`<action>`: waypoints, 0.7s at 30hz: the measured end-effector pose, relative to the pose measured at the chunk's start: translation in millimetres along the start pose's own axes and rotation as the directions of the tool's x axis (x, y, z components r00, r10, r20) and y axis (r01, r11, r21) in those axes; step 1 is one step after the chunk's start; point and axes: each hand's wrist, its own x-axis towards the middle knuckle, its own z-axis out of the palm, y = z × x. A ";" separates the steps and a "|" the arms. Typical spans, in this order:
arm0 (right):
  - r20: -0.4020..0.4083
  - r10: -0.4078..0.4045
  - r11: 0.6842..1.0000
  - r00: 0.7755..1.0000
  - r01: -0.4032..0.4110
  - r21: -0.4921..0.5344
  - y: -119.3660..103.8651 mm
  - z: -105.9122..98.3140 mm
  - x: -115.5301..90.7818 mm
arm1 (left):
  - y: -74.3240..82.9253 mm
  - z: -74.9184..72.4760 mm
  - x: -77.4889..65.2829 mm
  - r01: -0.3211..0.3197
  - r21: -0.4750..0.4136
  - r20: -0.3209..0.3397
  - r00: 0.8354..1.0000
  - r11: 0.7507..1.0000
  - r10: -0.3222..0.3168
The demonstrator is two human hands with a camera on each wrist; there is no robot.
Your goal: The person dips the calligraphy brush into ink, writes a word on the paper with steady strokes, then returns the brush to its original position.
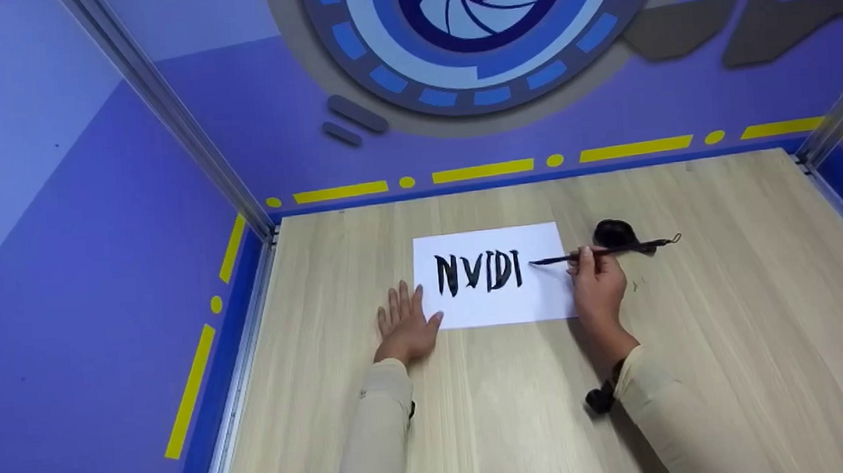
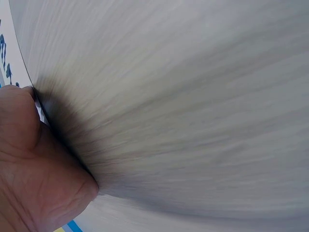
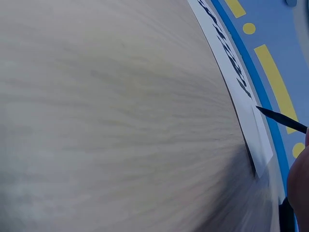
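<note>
A white sheet of paper (image 1: 499,309) lies on the table, bearing the black brushed letters "NVIDI" (image 1: 478,271). My left hand (image 1: 408,329) rests with fingers spread at the paper's left edge, thumb over its lower left corner. In the left wrist view the same hand (image 2: 43,169) lies flat against the tabletop. A dark writing brush (image 1: 562,259) is pinched between the thumb and fingers of my right hand (image 1: 600,286) over the paper's right side. Its tip points left, just right of the last letter; the right wrist view shows the black brush tip (image 3: 265,111) close over the paper.
A black ink dish (image 1: 613,232) stands right of the paper, behind the brush handle. Small dark marks (image 1: 637,285) show on the wooden table (image 1: 510,410) near the right hand. A purple and blue wall (image 1: 231,116) with yellow dashes closes the table's back and sides.
</note>
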 end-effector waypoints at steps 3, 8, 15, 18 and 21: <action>-0.008 -0.007 1.000 1.000 0.007 0.023 9.5 0.5 3.4 | -0.7 -0.4 -0.3 -0.005 -0.017 -0.003 1.000 1.000 0.005; 0.000 -0.021 0.998 1.000 0.021 0.059 15.1 0.5 4.3 | 4.8 -5.7 -4.6 0.017 0.009 0.017 1.000 1.000 -0.017; -0.022 -0.003 0.996 1.000 0.005 0.089 19.7 2.6 5.7 | -0.8 1.3 1.4 0.002 0.010 -0.005 1.000 1.000 -0.002; -0.021 -0.001 0.996 1.000 0.003 0.086 21.8 2.4 6.1 | -1.7 2.4 2.8 -0.001 0.012 -0.008 1.000 1.000 0.001; -0.014 -0.004 0.997 1.000 0.005 0.073 23.1 1.6 6.3 | 0.9 -0.3 -0.6 0.001 0.015 -0.004 1.000 1.000 -0.001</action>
